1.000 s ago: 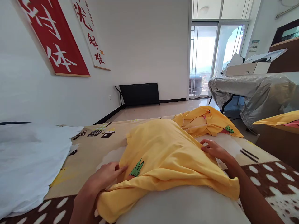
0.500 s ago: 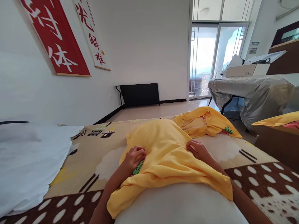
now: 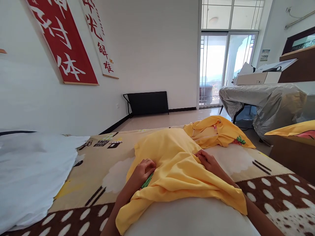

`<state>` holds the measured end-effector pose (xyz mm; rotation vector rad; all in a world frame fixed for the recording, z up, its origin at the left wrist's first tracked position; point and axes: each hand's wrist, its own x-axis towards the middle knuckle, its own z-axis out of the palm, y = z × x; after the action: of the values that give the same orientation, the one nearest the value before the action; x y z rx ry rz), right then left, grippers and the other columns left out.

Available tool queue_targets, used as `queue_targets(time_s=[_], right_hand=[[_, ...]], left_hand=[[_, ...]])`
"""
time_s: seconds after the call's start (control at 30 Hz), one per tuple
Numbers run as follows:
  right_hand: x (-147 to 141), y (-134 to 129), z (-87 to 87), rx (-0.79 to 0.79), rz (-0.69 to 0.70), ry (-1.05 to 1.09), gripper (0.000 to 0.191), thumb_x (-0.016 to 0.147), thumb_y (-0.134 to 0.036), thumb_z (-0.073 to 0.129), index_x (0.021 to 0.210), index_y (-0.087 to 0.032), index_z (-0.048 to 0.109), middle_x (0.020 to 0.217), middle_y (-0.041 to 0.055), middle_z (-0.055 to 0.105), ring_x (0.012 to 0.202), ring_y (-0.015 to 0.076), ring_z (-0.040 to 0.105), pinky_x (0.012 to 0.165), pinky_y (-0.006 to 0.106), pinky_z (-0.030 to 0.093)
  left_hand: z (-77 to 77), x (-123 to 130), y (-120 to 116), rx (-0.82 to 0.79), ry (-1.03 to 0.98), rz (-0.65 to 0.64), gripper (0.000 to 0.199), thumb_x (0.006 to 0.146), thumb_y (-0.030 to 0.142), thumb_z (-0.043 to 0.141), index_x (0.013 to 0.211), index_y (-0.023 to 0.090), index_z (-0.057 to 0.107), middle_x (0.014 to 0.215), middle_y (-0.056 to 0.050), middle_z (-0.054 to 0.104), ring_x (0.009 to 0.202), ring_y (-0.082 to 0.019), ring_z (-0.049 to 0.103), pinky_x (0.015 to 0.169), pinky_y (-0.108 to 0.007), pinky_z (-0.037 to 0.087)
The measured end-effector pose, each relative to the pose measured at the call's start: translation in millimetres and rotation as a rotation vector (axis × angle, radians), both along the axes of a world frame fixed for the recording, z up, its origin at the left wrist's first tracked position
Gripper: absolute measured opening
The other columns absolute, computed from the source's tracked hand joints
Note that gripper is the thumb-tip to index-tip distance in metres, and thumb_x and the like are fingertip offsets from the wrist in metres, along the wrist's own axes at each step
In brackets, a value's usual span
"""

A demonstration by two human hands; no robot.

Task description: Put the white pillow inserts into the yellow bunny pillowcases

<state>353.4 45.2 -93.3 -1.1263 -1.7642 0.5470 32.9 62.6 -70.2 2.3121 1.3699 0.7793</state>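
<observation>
Head view. Yellow cover [image 3: 177,167] lies on patterned blanket [image 3: 93,167], over white pillow [image 3: 194,216]; pillow's near end bare. How far pillow fills cover: cannot tell. Left hand [image 3: 144,170] narrow, fingers curled on cover's left side; right hand [image 3: 206,160] likewise at right, pinching cloth. Cover looks thin, limp, light, wrinkles readily; pillow likely soft, springy, nothing fragile. Best hold, by judgement: both side edges near loose hem, gathering cloth evenly.
</observation>
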Motion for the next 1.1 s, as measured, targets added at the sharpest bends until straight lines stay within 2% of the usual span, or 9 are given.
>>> queue_targets(time_s=[0.17,0.33,0.4,0.5,0.63,0.73,0.9,0.97,1.1], right_hand=[[2,0,2.5,0.044,-0.059,-0.020,0.032,0.089,-0.048,0.033,0.077,-0.021,0.046,0.071,0.0005,0.053,0.068,0.0155,0.047,0.067,0.029,0.039],[3,-7,9.6,0.077,-0.069,0.065,0.032,0.092,-0.049,0.029,0.081,-0.023,0.043,0.074,0.0008,0.051,0.068,0.0152,0.047,0.066,0.028,0.040],[1,-11,11.1,0.122,-0.093,0.085,0.032,0.092,-0.049,0.027,0.081,-0.023,0.042,0.073,0.0014,0.051,0.068,0.0155,0.048,0.066,0.027,0.040],[-5,-11,6.1,0.135,-0.143,0.049,0.029,0.092,-0.045,0.027,0.081,-0.024,0.042,0.071,0.0015,0.052,0.066,0.0155,0.048,0.064,0.027,0.040],[-14,0,-10.6,0.026,-0.159,-0.142,0.018,0.085,-0.036,0.039,0.074,-0.024,0.044,0.062,-0.0008,0.054,0.057,0.0147,0.049,0.057,0.027,0.035],[-16,-1,-18.7,0.068,-0.199,-0.198,0.019,0.083,-0.036,0.040,0.074,-0.023,0.051,0.059,0.0007,0.056,0.054,0.0152,0.050,0.055,0.027,0.035],[-14,-25,-17.5,0.340,-0.265,-0.176,0.034,0.084,-0.039,0.035,0.083,-0.021,0.064,0.061,0.0078,0.059,0.062,0.0210,0.057,0.066,0.034,0.042],[-13,-27,-14.3,0.269,-0.252,-0.232,0.034,0.084,-0.037,0.039,0.096,-0.021,0.067,0.062,0.0073,0.062,0.062,0.0219,0.060,0.064,0.034,0.041],[-12,-12,-11.0,-0.087,-0.091,-0.336,0.026,0.077,-0.030,0.054,0.100,-0.029,0.067,0.077,0.0026,0.071,0.072,0.0221,0.065,0.062,0.028,0.040]], left_hand=[[2.4,4,-3,0.112,-0.108,0.082,0.028,0.086,0.044,0.039,0.078,0.020,0.051,0.087,-0.006,0.057,0.087,-0.020,0.055,0.082,-0.032,0.045],[15.4,15,-23,0.315,-0.251,0.220,0.025,0.091,0.042,0.034,0.088,0.021,0.048,0.102,-0.008,0.061,0.103,-0.020,0.056,0.089,-0.032,0.042],[16.9,22,-29,0.332,-0.277,0.294,0.024,0.092,0.041,0.031,0.089,0.022,0.045,0.100,-0.008,0.063,0.098,-0.020,0.058,0.084,-0.031,0.043],[10.2,35,-29,0.298,-0.227,0.375,0.022,0.092,0.040,0.026,0.085,0.023,0.038,0.081,-0.005,0.060,0.073,-0.018,0.058,0.067,-0.029,0.043],[-8.5,46,-17,0.139,-0.083,0.267,0.021,0.091,0.038,0.027,0.077,0.024,0.035,0.063,0.002,0.052,0.054,-0.015,0.050,0.052,-0.026,0.035],[-17.0,43,-18,0.192,-0.069,0.281,0.025,0.089,0.040,0.028,0.073,0.024,0.038,0.062,0.000,0.054,0.054,-0.016,0.051,0.054,-0.028,0.035],[-13.6,34,-36,0.330,-0.048,0.353,0.028,0.082,0.041,0.031,0.060,0.024,0.035,0.060,-0.008,0.052,0.065,-0.022,0.051,0.069,-0.035,0.038],[-10.3,37,-35,0.283,-0.022,0.332,0.028,0.083,0.042,0.032,0.062,0.024,0.038,0.063,-0.007,0.054,0.065,-0.020,0.051,0.067,-0.033,0.037],[-7.8,47,-19,0.036,0.053,0.230,0.032,0.085,0.042,0.034,0.062,0.022,0.040,0.058,0.000,0.054,0.055,-0.015,0.046,0.055,-0.027,0.030]])
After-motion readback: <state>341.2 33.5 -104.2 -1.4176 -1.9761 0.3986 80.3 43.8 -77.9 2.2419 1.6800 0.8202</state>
